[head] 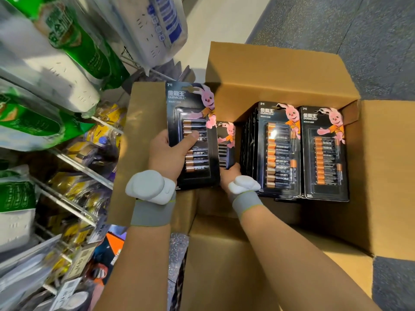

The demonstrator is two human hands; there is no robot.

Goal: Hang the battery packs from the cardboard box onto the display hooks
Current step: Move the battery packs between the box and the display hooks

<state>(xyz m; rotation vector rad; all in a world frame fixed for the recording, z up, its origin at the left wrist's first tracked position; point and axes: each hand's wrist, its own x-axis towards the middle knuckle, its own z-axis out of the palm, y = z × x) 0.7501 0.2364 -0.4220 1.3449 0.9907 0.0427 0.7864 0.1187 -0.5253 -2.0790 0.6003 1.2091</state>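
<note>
my left hand grips a battery pack upright over the box's left flap, thumb clamped across its front. the hang hole is at the top, ready for a hook. it reads "7", "金霸王 duracell", beside a pink rabbit. my right hand reaches into the cardboard box and holds a second pack by its bottom edge, fingers hidden behind it. right of that, two stacks lie flat, marked "5" and "7". the display hooks stand at the left.
</note>
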